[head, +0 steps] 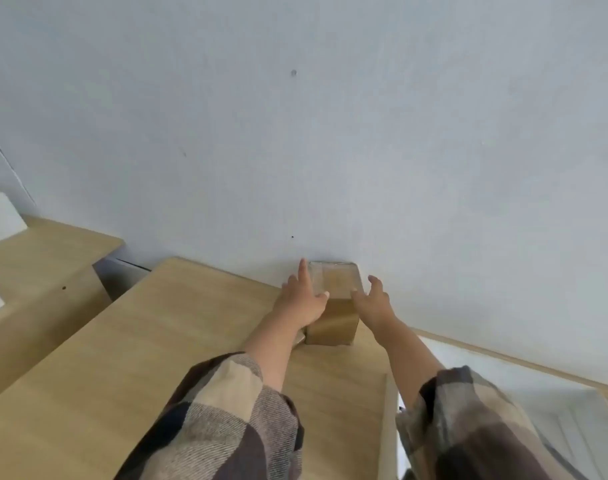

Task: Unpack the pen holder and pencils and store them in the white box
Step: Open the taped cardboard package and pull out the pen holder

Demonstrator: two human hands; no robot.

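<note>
Plaid sleeves [226, 420] nearest, both forearms reaching forward over light wooden desk [129, 344]. Left hand [301, 301] laid against left side of small brown cardboard box [333, 320], fingers spread, forefinger stretched toward wall [330, 133], thumb on box top. Right hand [372, 301] just beside box's right side, fingers apart and curled, gripping nothing; contact unclear. Box upright at desk's far edge, clear tape across top, touching wall.

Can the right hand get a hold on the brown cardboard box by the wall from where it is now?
Probably yes. The right hand is open at the cardboard box's right side with nothing between them, and the left hand already rests on its left side. The wall right behind may crowd the fingertips.
</note>
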